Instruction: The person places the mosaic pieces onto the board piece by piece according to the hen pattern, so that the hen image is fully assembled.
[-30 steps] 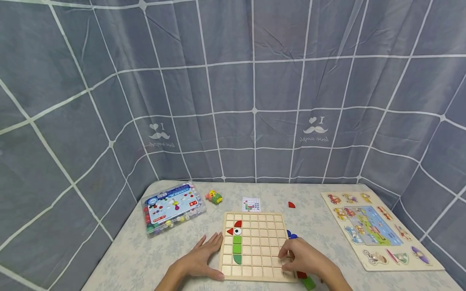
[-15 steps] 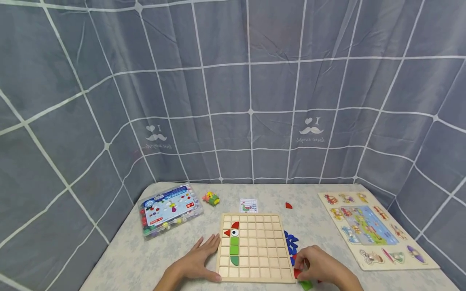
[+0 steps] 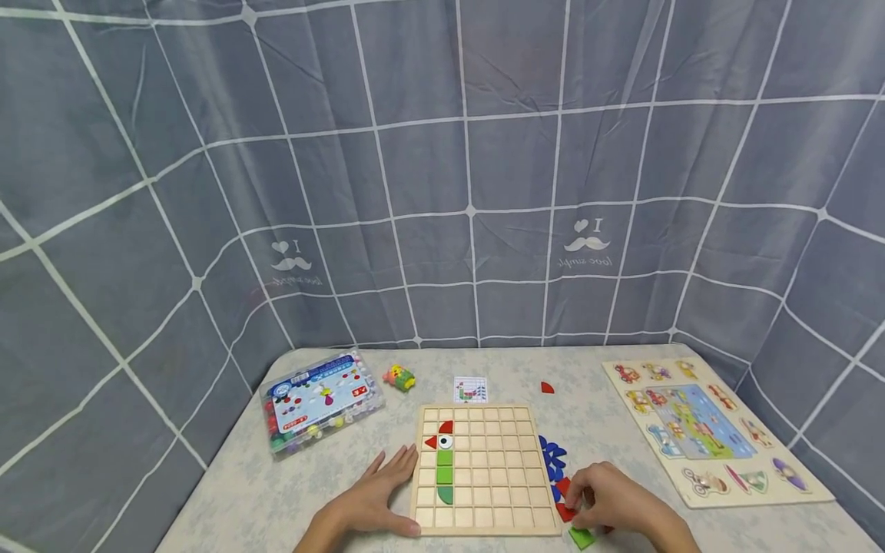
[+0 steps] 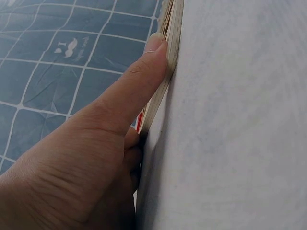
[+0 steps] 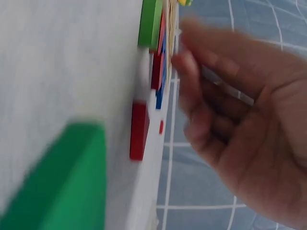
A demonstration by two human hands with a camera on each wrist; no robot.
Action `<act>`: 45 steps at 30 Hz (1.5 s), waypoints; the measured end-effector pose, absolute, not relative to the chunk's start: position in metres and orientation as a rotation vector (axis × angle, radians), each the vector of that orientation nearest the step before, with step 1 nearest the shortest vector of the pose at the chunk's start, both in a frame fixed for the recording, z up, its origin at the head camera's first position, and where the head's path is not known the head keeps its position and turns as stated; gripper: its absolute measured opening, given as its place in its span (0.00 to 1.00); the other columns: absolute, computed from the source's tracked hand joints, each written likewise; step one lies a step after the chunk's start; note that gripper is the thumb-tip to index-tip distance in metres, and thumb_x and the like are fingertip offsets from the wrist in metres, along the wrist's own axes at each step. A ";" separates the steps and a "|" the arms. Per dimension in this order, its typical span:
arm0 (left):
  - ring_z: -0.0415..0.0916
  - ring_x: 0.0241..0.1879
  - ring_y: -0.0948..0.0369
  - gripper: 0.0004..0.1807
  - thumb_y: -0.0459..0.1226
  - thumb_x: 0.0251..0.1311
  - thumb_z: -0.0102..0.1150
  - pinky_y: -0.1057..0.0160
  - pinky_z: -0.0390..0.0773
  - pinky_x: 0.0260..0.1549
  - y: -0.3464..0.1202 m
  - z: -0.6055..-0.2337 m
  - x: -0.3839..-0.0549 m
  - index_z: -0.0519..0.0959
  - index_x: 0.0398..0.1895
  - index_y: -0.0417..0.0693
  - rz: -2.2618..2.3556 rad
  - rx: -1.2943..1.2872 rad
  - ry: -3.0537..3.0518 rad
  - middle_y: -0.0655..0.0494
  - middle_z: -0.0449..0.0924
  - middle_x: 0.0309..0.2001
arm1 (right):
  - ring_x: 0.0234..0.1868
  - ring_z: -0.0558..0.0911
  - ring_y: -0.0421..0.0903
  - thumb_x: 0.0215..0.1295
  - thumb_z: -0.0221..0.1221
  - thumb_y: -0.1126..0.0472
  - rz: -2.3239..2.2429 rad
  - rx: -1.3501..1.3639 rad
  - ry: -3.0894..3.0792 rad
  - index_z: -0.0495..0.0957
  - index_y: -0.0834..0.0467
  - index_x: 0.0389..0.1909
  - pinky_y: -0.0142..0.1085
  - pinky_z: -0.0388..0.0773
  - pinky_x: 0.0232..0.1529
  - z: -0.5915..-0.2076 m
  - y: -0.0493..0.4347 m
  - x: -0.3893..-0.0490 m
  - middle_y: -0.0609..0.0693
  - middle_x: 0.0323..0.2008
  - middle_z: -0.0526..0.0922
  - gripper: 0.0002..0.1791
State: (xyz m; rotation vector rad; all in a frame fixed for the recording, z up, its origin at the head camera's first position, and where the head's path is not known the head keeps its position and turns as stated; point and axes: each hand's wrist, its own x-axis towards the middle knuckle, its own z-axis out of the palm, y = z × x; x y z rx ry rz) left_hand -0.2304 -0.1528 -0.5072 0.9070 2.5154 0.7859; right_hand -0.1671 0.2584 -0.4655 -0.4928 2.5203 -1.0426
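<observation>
A wooden grid board (image 3: 494, 476) lies in front of me. In its left columns sit a red quarter-round (image 3: 446, 427), a red triangle (image 3: 432, 442), a white eye piece (image 3: 445, 442), two light green squares (image 3: 445, 467) and a dark green quarter-round (image 3: 445, 495). My left hand (image 3: 373, 499) rests at the board's left side, its thumb (image 4: 144, 72) against the edge. Right of the board, my right hand (image 3: 611, 499) hovers with bent fingers over red pieces (image 3: 565, 513) and a green piece (image 3: 582, 538). Nothing shows between its fingers in the right wrist view.
Blue pieces (image 3: 553, 457) lie along the board's right edge. Behind it are a pattern card (image 3: 471, 389), a red quarter-round piece (image 3: 547, 388) and a small toy figure (image 3: 399, 377). A bead box (image 3: 321, 399) stands left, a picture puzzle (image 3: 715, 430) right.
My right hand has moved right, from over the board's lower right corner to the loose pieces beside it, uncovering blue and red ones. The left hand stays at the board's edge.
</observation>
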 end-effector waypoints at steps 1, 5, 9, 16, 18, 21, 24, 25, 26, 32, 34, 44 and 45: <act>0.40 0.78 0.45 0.60 0.60 0.48 0.69 0.35 0.35 0.72 -0.153 -0.507 -0.230 0.49 0.76 0.40 0.786 0.905 2.517 0.46 0.45 0.78 | 0.18 0.71 0.33 0.48 0.72 0.63 -1.075 -0.504 2.475 0.84 0.55 0.27 0.28 0.70 0.18 -0.465 0.260 -0.167 0.43 0.21 0.80 0.07; 0.41 0.78 0.46 0.61 0.61 0.47 0.69 0.36 0.35 0.73 -0.152 -0.508 -0.231 0.50 0.76 0.41 0.782 0.908 2.526 0.47 0.46 0.78 | 0.21 0.73 0.32 0.45 0.74 0.61 -1.134 -0.602 2.327 0.85 0.54 0.30 0.27 0.72 0.21 -0.473 0.268 -0.169 0.41 0.25 0.82 0.10; 0.41 0.78 0.46 0.61 0.61 0.46 0.69 0.36 0.35 0.73 -0.151 -0.507 -0.230 0.50 0.76 0.40 0.777 0.924 2.533 0.46 0.46 0.78 | 0.24 0.74 0.30 0.47 0.74 0.57 -1.069 -0.675 2.299 0.85 0.51 0.34 0.27 0.76 0.24 -0.487 0.278 -0.175 0.37 0.29 0.81 0.12; 0.41 0.78 0.46 0.61 0.61 0.47 0.69 0.36 0.36 0.72 -0.152 -0.507 -0.229 0.51 0.76 0.40 0.779 0.928 2.531 0.46 0.46 0.78 | 0.23 0.71 0.35 0.43 0.72 0.69 -1.061 -0.494 2.402 0.83 0.56 0.29 0.29 0.70 0.23 -0.478 0.268 -0.168 0.44 0.26 0.80 0.11; 0.41 0.78 0.46 0.60 0.61 0.47 0.69 0.36 0.36 0.72 -0.153 -0.507 -0.229 0.51 0.76 0.40 0.777 0.923 2.530 0.46 0.46 0.78 | 0.23 0.71 0.36 0.44 0.72 0.69 -1.036 -0.477 2.438 0.83 0.56 0.29 0.29 0.69 0.23 -0.474 0.266 -0.166 0.45 0.26 0.80 0.11; 0.41 0.78 0.46 0.60 0.61 0.47 0.69 0.36 0.36 0.73 -0.152 -0.508 -0.229 0.51 0.76 0.40 0.779 0.917 2.528 0.46 0.46 0.78 | 0.25 0.71 0.37 0.44 0.73 0.69 -1.013 -0.454 2.451 0.83 0.56 0.31 0.29 0.69 0.25 -0.470 0.264 -0.164 0.46 0.29 0.80 0.12; 0.41 0.78 0.46 0.61 0.61 0.46 0.69 0.36 0.36 0.73 -0.152 -0.508 -0.228 0.51 0.76 0.40 0.777 0.919 2.531 0.47 0.46 0.78 | 0.25 0.71 0.38 0.43 0.73 0.71 -1.022 -0.440 2.433 0.82 0.56 0.32 0.29 0.69 0.25 -0.470 0.266 -0.164 0.47 0.30 0.80 0.14; 0.42 0.78 0.46 0.61 0.61 0.46 0.69 0.36 0.36 0.73 -0.152 -0.508 -0.228 0.51 0.76 0.40 0.774 0.921 2.534 0.46 0.46 0.78 | 0.25 0.71 0.38 0.42 0.72 0.71 -1.025 -0.437 2.430 0.82 0.56 0.32 0.29 0.69 0.25 -0.470 0.266 -0.164 0.47 0.29 0.80 0.15; 0.42 0.78 0.46 0.61 0.62 0.46 0.68 0.36 0.36 0.73 -0.152 -0.508 -0.228 0.51 0.76 0.40 0.770 0.926 2.537 0.46 0.46 0.78 | 0.25 0.71 0.38 0.42 0.71 0.72 -1.033 -0.440 2.425 0.82 0.56 0.32 0.29 0.69 0.24 -0.470 0.267 -0.164 0.47 0.29 0.79 0.15; 0.42 0.78 0.45 0.61 0.62 0.47 0.68 0.35 0.36 0.72 -0.153 -0.508 -0.229 0.50 0.76 0.39 0.758 0.955 2.552 0.45 0.46 0.78 | 0.24 0.71 0.37 0.42 0.70 0.73 -1.040 -0.449 2.423 0.83 0.57 0.31 0.29 0.69 0.23 -0.470 0.269 -0.164 0.48 0.26 0.78 0.14; 0.42 0.78 0.45 0.61 0.62 0.47 0.68 0.36 0.36 0.72 -0.153 -0.509 -0.229 0.50 0.76 0.39 0.759 0.958 2.555 0.45 0.46 0.78 | 0.25 0.71 0.37 0.43 0.71 0.72 -1.032 -0.451 2.428 0.83 0.57 0.31 0.28 0.70 0.24 -0.470 0.268 -0.165 0.47 0.27 0.79 0.13; 0.42 0.78 0.45 0.61 0.62 0.46 0.69 0.36 0.37 0.73 -0.153 -0.509 -0.230 0.50 0.76 0.39 0.755 0.954 2.565 0.45 0.46 0.78 | 0.25 0.72 0.38 0.43 0.72 0.70 -0.991 -0.428 2.466 0.84 0.55 0.29 0.28 0.70 0.25 -0.469 0.265 -0.165 0.46 0.27 0.80 0.12; 0.42 0.78 0.45 0.61 0.62 0.46 0.69 0.36 0.37 0.73 -0.153 -0.509 -0.230 0.51 0.76 0.39 0.755 0.954 2.565 0.45 0.47 0.78 | 0.25 0.72 0.38 0.44 0.72 0.70 -0.988 -0.423 2.470 0.84 0.55 0.29 0.28 0.70 0.25 -0.469 0.265 -0.165 0.46 0.27 0.80 0.11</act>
